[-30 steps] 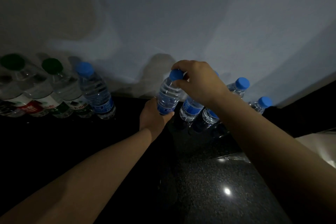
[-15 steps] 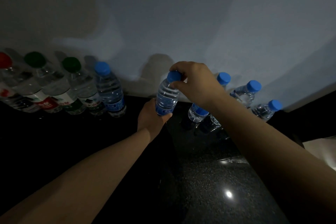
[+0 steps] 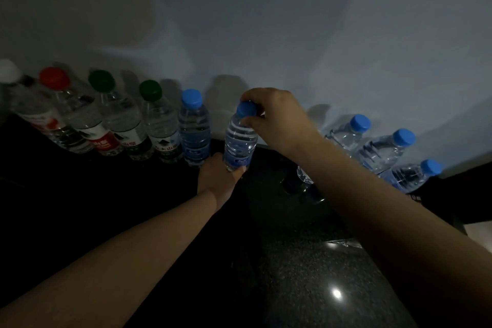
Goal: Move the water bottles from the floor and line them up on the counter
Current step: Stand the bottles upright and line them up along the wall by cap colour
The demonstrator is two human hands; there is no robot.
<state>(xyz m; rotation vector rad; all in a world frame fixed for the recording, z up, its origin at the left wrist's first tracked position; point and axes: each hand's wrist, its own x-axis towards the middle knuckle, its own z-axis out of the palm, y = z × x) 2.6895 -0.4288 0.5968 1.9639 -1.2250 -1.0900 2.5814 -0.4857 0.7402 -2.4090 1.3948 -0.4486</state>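
Blue-capped water bottle (image 3: 241, 146): upright near the back of the dark speckled table (image 3: 319, 274), just right of a standing blue-capped bottle (image 3: 194, 130); its base is hidden, so contact with the table cannot be told. Right grip (image 3: 277, 120) pinches its cap from above; left grip (image 3: 219, 178) wraps its lower body. Row leftward along the wall (image 3: 292, 21): green-capped bottles (image 3: 159, 125), red-capped bottle (image 3: 80, 117), white-capped bottle (image 3: 29, 106) (cut by the frame edge). Well to the right: three further bottles (image 3: 383, 152).

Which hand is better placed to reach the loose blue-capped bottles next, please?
Probably the right hand: it pinches the cap of the held bottle nearest those three bottles, while the left hand grips its base by the row.
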